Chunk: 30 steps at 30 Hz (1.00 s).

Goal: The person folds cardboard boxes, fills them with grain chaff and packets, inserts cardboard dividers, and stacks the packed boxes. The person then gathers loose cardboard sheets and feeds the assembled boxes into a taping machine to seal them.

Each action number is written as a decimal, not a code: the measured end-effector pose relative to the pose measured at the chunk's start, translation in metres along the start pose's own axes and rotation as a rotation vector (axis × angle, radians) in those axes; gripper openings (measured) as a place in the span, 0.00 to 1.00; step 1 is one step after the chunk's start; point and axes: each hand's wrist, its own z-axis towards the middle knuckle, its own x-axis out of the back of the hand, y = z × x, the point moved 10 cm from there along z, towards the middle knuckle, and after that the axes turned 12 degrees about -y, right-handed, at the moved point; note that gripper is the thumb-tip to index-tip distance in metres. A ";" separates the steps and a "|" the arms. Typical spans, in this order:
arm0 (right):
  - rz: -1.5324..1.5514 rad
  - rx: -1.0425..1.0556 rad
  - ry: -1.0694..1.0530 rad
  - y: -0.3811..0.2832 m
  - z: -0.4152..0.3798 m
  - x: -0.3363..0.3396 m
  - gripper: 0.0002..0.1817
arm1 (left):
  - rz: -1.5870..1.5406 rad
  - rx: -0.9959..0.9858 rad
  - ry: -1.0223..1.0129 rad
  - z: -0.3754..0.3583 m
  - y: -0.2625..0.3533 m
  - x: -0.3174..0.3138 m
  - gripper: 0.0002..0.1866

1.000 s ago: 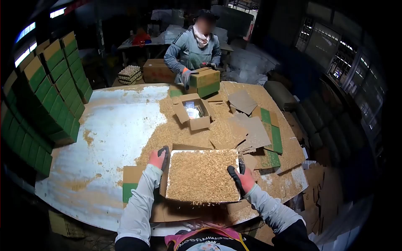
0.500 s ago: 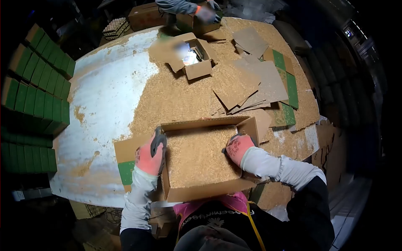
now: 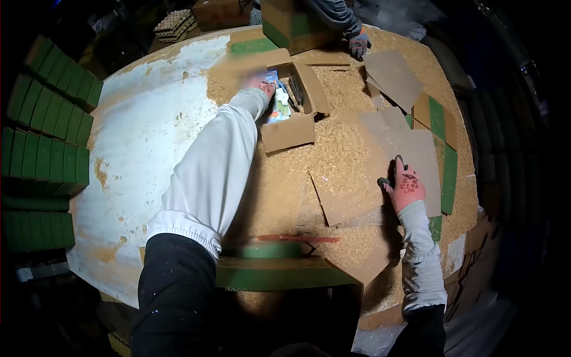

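My left hand (image 3: 262, 87), in a pink glove, reaches to the left side of a small open carton (image 3: 289, 132) that holds printed packets (image 3: 279, 101); its fingers are blurred. My right hand (image 3: 407, 184), in a pink and grey glove, is over flat cardboard sheets (image 3: 425, 160) with thumb and forefinger spread and nothing held. A larger open box (image 3: 279, 275) with a green band lies close to my body, below both hands, its inside mostly dark.
Across the table a co-worker's gloved hand (image 3: 358, 44) is beside a brown and green box (image 3: 291, 27). Green-sided boxes (image 3: 50, 149) are stacked at the left. Egg trays (image 3: 174, 25) stand at the back left. Wood shavings (image 3: 339, 125) cover much of the table.
Both hands have let go of the larger box, which is now nearer my body. My left hand moved forward to the small carton, my right hand rightward and up. The co-worker's box moved.
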 end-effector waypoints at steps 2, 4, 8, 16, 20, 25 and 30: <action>0.247 0.110 -0.094 0.024 0.016 -0.033 0.33 | -0.034 -0.081 0.142 -0.013 0.000 0.018 0.16; 0.584 0.252 -0.021 0.036 0.010 -0.047 0.31 | -0.163 -0.068 0.167 -0.037 -0.012 0.039 0.10; 0.428 0.098 0.250 0.040 -0.011 -0.017 0.26 | -0.581 -0.082 0.193 -0.074 -0.031 0.050 0.14; 1.707 0.242 -0.302 0.042 -0.009 -0.064 0.10 | -1.194 -0.366 0.641 -0.248 -0.073 0.106 0.18; 1.663 0.419 -0.265 0.062 -0.044 -0.026 0.11 | -1.249 -0.300 0.766 -0.410 -0.047 0.135 0.17; 1.258 0.402 0.043 0.087 -0.085 0.011 0.09 | -0.177 -0.796 0.431 -0.500 0.137 0.102 0.17; 0.467 0.009 0.119 0.089 -0.094 0.004 0.35 | -0.245 -0.473 0.320 -0.521 0.111 0.084 0.27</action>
